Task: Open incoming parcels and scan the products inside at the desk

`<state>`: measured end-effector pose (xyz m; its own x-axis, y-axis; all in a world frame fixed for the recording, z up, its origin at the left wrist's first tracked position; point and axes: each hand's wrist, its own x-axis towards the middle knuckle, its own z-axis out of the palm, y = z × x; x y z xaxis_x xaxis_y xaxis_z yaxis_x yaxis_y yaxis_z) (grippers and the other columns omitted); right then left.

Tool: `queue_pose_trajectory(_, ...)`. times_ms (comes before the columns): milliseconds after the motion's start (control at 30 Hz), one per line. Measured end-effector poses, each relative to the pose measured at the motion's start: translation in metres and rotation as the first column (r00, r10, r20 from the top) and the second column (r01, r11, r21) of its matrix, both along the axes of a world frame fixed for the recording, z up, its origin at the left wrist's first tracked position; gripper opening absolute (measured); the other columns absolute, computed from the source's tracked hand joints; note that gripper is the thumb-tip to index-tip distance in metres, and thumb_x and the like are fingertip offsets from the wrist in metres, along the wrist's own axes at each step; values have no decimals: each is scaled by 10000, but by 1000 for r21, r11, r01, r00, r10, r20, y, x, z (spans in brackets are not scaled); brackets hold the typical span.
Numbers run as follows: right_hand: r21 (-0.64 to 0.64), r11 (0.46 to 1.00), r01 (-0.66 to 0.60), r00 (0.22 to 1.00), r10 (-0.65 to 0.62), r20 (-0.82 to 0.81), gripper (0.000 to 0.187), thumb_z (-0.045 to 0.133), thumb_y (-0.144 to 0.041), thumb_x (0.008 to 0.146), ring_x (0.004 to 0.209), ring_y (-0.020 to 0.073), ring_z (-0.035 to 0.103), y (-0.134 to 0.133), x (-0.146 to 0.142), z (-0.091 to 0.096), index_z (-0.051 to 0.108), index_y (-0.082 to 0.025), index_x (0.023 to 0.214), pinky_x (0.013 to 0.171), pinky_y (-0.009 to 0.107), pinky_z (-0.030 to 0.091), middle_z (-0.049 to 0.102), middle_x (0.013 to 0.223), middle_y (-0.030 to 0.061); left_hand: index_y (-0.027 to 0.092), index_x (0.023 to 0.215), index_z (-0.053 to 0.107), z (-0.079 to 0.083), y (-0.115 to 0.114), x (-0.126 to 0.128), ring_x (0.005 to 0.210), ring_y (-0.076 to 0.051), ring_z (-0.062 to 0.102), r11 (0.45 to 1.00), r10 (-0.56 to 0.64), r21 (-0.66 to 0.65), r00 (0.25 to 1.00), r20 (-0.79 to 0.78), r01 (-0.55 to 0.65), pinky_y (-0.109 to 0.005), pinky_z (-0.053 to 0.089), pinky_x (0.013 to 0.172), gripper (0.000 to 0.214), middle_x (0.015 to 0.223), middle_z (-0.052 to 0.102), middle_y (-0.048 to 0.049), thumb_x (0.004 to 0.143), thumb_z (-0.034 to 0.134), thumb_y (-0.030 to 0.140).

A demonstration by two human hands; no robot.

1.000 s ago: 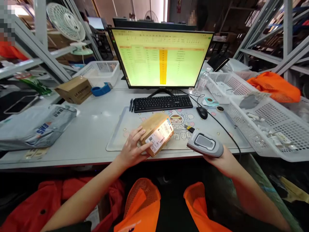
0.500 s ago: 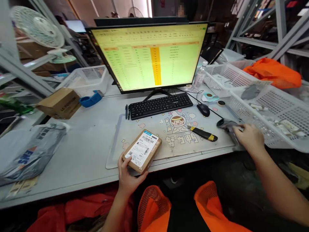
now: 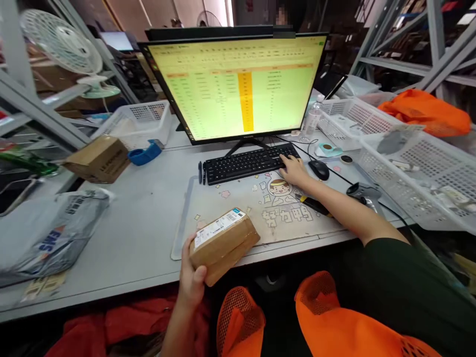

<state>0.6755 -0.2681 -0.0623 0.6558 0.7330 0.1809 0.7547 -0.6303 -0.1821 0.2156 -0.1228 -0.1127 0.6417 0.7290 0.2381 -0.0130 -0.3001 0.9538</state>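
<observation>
My left hand (image 3: 192,277) grips a small brown parcel (image 3: 224,244) with a white shipping label, holding it tilted at the desk's front edge. My right hand (image 3: 292,169) reaches across the printed desk mat (image 3: 238,208) and rests with curled fingers on the right end of the black keyboard (image 3: 247,162). The grey barcode scanner (image 3: 362,192) lies on the desk to the right of my forearm. A yellow and black utility knife (image 3: 312,205) lies partly under that arm.
A monitor (image 3: 238,87) showing a spreadsheet stands behind the keyboard, with a black mouse (image 3: 319,169) beside it. White mesh baskets (image 3: 420,178) fill the right side. A cardboard box (image 3: 97,158), blue tape dispenser (image 3: 144,152) and grey mail bag (image 3: 44,233) lie left. Orange mesh bags (image 3: 241,322) hang below.
My right hand put down the scanner at the right and moved to the keyboard. My left hand lifted and tilted the parcel at the desk edge.
</observation>
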Motion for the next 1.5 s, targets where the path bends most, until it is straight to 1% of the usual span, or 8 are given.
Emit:
queue_pose_trajectory(67,-8,1000,22,999,-22,31,706,485,-354,1025,1438,395,456,8,1,-1,374,-61,1657,1185,557,335,595,1498,252,195,1552,475,22,18,4,1513,-392,483,998,-10,-60,989,-146,2,-528,358,1295,949,1610,522,-179,849,583,824)
queue_pose_trajectory(267,-18,997,75,996,-74,51,551,460,-403,1035,1390,410,477,7,-10,13,651,-88,1446,1150,537,376,606,1423,251,190,1585,521,68,66,44,1489,-374,532,990,113,129,890,-442,-61,-561,334,1310,782,1547,613,-155,940,551,630)
queue_pose_trajectory(567,-48,998,51,998,-50,30,586,553,-557,967,1391,431,501,-183,-78,-32,685,-126,1342,1134,599,422,652,1406,216,162,1376,695,46,65,111,1362,-295,642,943,35,332,983,-178,27,-469,480,1221,595,1432,698,-152,1022,444,568)
queue_pose_trajectory(667,71,996,56,997,-59,46,498,559,-455,961,1314,428,554,-208,-94,-49,679,-92,1279,1107,596,455,685,1289,242,173,1227,748,47,42,120,1433,-310,581,834,124,547,991,-53,-75,-512,430,1251,583,1422,690,-164,1058,386,598)
queue_pose_trajectory(833,262,965,25,999,-31,22,440,524,-378,989,1114,389,650,-197,-112,-45,656,-82,1286,1000,558,547,696,1181,240,226,1417,645,47,-12,117,1615,-408,331,608,11,784,985,-170,129,-667,243,1310,711,1639,505,-170,917,610,729)
queue_pose_trajectory(1033,388,874,-292,955,291,63,487,566,-369,1022,1072,294,704,-158,-167,-10,593,-197,1477,915,426,623,673,1239,154,171,1477,583,33,-29,125,1567,-436,408,594,154,801,966,-206,76,-694,191,1311,723,1630,500,-231,882,692,567)
queue_pose_trajectory(1167,322,812,-486,871,482,98,484,584,-458,1058,954,245,718,-132,-186,5,623,-216,1476,802,347,614,712,1139,117,147,1513,548,37,-25,124,1575,-416,403,561,143,817,956,-254,133,-662,217,1316,734,1653,470,-236,879,674,494)
queue_pose_trajectory(1500,188,781,-595,799,552,237,465,618,-467,1048,806,191,679,-111,-167,12,698,-191,1414,651,278,490,734,1047,101,106,1573,464,44,-23,120,1614,-415,332,551,97,800,933,-346,239,-635,240,1316,809,1699,379,-267,886,667,481)
